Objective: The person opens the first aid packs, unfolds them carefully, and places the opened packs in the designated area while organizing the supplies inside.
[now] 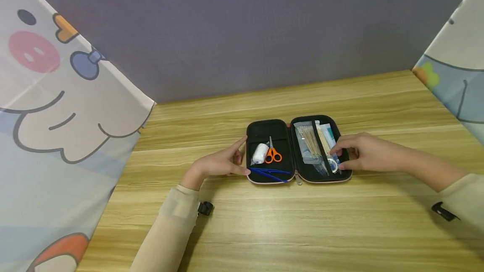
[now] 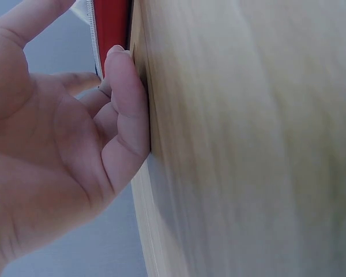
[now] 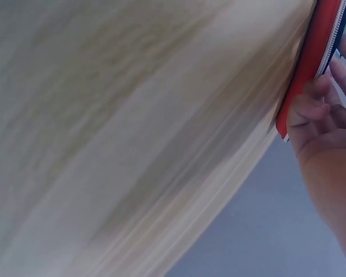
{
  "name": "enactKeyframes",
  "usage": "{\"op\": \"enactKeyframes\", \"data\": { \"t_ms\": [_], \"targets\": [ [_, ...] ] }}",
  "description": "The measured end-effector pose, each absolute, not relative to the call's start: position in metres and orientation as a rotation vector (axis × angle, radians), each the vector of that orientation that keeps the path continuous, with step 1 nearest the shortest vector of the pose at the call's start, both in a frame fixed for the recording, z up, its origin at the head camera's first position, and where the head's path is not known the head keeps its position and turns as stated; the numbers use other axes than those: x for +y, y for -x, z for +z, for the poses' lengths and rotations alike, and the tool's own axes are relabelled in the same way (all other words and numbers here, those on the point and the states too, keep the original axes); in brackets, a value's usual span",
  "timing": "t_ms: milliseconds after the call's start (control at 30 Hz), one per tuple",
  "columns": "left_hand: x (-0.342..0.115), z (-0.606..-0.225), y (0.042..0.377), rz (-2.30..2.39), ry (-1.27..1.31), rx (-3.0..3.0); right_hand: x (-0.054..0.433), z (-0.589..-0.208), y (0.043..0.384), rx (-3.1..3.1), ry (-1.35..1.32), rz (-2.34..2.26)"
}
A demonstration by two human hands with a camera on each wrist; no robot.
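Note:
A small zip case (image 1: 270,127) lies unfolded on the table, black inside, red outside in the wrist views. My left hand (image 1: 223,163) is at its left edge, thumb and a finger spread along the rim. Its left half carries orange-handled scissors (image 1: 273,154), a white roll (image 1: 260,153) in clear wrap and blue plastic tweezers (image 1: 270,173). Over the right half's outer edge reaches my right hand (image 1: 357,152), index finger and thumb apart near a white ring-shaped roll (image 1: 332,165). Bagged cotton swabs (image 1: 309,139) and a white-and-teal packet (image 1: 328,134) lie by a black strap.
The wood-grain table (image 1: 264,230) extends around the case. A grey panel (image 1: 257,32) rises behind it, and cartoon-printed cloth (image 1: 75,108) hangs on both sides. The case's zip pull (image 1: 298,179) sticks out at the front of the fold.

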State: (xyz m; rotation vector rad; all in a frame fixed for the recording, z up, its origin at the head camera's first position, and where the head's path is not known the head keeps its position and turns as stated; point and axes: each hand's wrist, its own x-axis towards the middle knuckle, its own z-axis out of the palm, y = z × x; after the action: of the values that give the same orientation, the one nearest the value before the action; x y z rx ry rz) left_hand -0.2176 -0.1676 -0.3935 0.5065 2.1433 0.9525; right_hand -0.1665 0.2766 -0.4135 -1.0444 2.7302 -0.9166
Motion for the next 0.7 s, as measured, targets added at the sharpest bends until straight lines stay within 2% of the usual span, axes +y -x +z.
{"op": "enactKeyframes", "data": {
  "t_ms": [333,700],
  "targets": [
    [-0.168,-0.393,0.217,0.945,-0.507,2.153,0.265,-0.418,0.161,2.85,0.967,-0.856],
    [-0.167,-0.391,0.217,0.939,-0.503,2.154,0.272,-0.412,0.162,2.672,0.861,-0.988]
  ]
}}
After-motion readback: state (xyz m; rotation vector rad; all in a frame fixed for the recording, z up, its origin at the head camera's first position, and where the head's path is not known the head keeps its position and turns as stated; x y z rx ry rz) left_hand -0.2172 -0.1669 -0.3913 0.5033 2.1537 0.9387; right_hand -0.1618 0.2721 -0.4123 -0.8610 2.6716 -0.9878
